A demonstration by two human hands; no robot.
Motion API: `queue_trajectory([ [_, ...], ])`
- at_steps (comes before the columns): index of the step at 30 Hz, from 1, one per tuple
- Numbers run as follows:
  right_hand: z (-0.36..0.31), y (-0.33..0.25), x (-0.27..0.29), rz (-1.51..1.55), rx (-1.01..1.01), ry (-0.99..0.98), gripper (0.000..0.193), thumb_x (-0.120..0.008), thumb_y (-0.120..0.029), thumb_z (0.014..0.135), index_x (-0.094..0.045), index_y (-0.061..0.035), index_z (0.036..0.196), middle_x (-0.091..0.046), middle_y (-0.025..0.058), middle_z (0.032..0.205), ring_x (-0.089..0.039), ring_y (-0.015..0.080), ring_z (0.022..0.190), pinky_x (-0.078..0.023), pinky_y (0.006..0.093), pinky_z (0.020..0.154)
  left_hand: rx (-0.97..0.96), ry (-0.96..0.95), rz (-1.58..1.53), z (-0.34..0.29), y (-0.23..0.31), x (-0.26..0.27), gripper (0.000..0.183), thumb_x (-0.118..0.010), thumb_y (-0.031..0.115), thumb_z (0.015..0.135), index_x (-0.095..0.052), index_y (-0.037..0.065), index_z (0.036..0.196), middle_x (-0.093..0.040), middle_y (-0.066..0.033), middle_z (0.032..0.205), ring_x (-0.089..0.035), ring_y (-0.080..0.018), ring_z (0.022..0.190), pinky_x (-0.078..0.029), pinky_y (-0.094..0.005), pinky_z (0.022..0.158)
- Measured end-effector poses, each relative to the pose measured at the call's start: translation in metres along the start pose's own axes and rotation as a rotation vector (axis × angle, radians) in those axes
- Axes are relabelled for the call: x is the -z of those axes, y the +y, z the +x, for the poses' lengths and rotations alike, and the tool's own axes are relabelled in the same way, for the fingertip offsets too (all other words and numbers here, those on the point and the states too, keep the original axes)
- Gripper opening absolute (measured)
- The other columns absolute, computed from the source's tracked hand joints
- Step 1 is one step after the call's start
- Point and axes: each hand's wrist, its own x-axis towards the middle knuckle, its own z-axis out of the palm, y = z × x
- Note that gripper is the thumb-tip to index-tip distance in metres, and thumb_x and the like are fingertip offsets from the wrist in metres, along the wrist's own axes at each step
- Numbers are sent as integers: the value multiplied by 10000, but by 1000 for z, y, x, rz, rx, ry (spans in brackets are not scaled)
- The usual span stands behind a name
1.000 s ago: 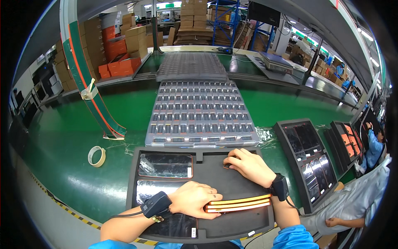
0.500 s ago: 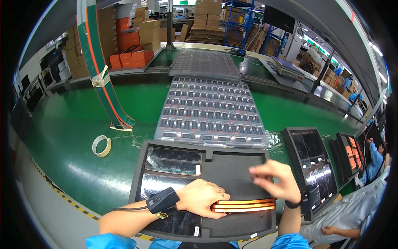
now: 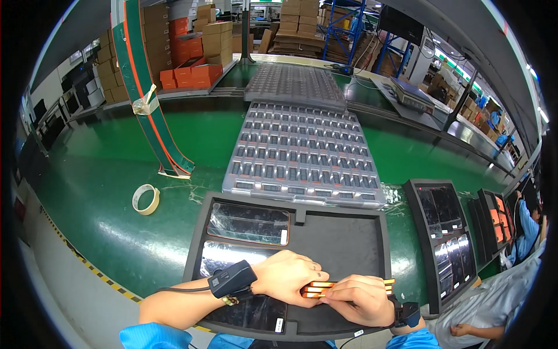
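My left hand (image 3: 290, 278) is closed round one end of a small stack of thin phones with orange edges (image 3: 315, 289), held edge-up over the black foam tray (image 3: 334, 239). My right hand (image 3: 361, 299) grips the same stack farther right, thumb and fingers closed on it and covering its middle. In the tray's left half lie several dark-screened phones under clear film: one at the back (image 3: 247, 224), one behind my left wrist (image 3: 229, 255), and one partly under my forearm (image 3: 258, 313).
Beyond the foam tray stands a clear plastic tray with many small pockets (image 3: 302, 152). A tape roll (image 3: 146, 199) lies on the green bench at left, near a green upright strip (image 3: 142, 93). Another foam tray of phones (image 3: 431, 238) sits right, beside a co-worker's hand (image 3: 462, 330).
My right hand has come down from above the tray's right half onto the phone stack and closed on it. My left hand keeps its hold. The view has shifted slightly.
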Motion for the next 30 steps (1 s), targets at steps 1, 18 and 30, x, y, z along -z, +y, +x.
queue_trajectory([
  [1,-1,-1,-1,0,-1,0,252,-829,27,739,-654,-34,910,-737,85,862,-736,210,767,-590,299,665,2,-5,-7,0,0,0,323,-703,405,810,-553,124,862,-599,-41,763,-648,-259,763,-517,-398,564],
  [18,-2,1,9,-176,103,23,294,-885,-199,727,-717,-41,910,-701,46,937,-697,180,783,-568,280,626,20,-44,-11,4,3,10,366,-691,440,849,-624,101,968,-647,-75,839,-665,-289,783,-536,-408,659],
  [30,-11,-1,16,-350,341,182,206,-745,-254,844,-674,-68,896,-621,16,821,-597,181,728,-453,295,547,60,56,-22,16,32,16,475,-802,332,669,-667,98,1060,-690,-133,991,-668,-338,975,-550,-380,822],
])
